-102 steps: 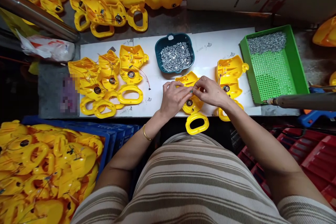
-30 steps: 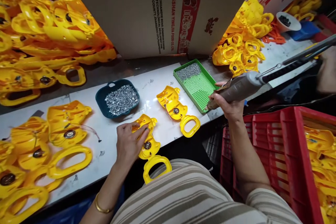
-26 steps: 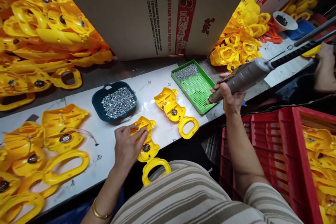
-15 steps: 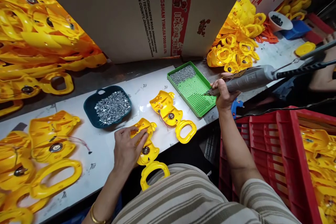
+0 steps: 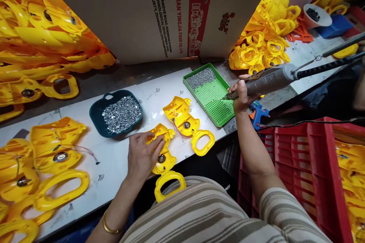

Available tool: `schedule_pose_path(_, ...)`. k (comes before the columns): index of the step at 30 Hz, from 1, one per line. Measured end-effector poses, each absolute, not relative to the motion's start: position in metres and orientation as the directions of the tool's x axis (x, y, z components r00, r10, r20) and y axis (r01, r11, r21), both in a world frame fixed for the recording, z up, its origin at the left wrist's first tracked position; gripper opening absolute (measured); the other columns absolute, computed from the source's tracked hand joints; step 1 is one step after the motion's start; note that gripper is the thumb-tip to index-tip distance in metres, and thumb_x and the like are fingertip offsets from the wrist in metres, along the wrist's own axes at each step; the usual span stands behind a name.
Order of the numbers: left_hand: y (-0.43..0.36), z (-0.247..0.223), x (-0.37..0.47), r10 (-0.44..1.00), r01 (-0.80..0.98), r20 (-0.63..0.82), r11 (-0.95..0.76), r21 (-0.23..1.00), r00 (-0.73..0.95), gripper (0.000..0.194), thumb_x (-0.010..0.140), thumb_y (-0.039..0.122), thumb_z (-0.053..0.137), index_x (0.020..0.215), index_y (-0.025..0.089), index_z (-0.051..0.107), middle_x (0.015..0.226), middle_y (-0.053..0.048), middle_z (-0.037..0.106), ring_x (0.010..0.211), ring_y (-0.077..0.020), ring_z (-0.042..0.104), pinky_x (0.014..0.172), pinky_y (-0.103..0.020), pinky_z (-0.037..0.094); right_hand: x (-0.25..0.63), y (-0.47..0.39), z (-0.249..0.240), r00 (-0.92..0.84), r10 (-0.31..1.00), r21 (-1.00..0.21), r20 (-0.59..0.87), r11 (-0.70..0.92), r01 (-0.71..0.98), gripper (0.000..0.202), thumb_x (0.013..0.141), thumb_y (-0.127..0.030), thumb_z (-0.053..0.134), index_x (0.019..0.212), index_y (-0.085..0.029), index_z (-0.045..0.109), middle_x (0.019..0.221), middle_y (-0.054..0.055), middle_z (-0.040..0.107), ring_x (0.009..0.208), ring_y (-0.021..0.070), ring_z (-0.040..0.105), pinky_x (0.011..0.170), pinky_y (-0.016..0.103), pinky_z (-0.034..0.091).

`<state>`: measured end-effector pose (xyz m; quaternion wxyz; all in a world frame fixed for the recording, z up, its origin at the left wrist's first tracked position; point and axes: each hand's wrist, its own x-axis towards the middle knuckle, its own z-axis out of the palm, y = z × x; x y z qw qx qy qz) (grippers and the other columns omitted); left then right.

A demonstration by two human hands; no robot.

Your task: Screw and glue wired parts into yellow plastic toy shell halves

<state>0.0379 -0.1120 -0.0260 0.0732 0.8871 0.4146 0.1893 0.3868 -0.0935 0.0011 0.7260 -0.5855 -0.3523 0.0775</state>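
My left hand (image 5: 142, 155) grips the upper part of a yellow plastic toy shell (image 5: 168, 165) at the table's front edge; the shell has a round speaker and a ring handle. Its fingertips partly hide the shell's inside. My right hand (image 5: 242, 97) is wrapped around a grey electric screwdriver (image 5: 268, 79), which points left with its tip over the perforated green tray (image 5: 218, 122). Small screws (image 5: 203, 78) are heaped at the tray's far end. Between tray and left hand lies a second yellow shell (image 5: 179, 108) with thin wires and a speaker.
A dark teal basin (image 5: 95, 121) holds shiny metal parts. More yellow shells (image 5: 57, 144) lie at left, with piles behind. A cardboard box (image 5: 119, 15) stands at the back. At right are a blue glue gun (image 5: 258, 114), a red crate (image 5: 296, 159) and the screwdriver's cable.
The view has shifted slightly. My left hand and its shell have moved a little up and right. The screwdriver tip stays over the green tray.
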Motion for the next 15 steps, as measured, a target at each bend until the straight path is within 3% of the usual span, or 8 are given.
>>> schedule_pose_path(15,-0.1154,-0.0239,0.041,0.776,0.726,0.273,-0.63,0.276,0.569,0.024,0.093,0.033,0.056,0.095,0.021,0.078,0.1,-0.012,0.062,0.095,-0.0271,0.046,0.08,-0.04,0.044,0.3873,-0.0882,-0.001,0.751,0.505,-0.901,0.425,0.311,0.301,0.039,0.078,-0.061,0.055,0.087,-0.023,0.046,0.05,-0.01,0.035,0.04,0.011,0.044,0.048,0.03,0.048)
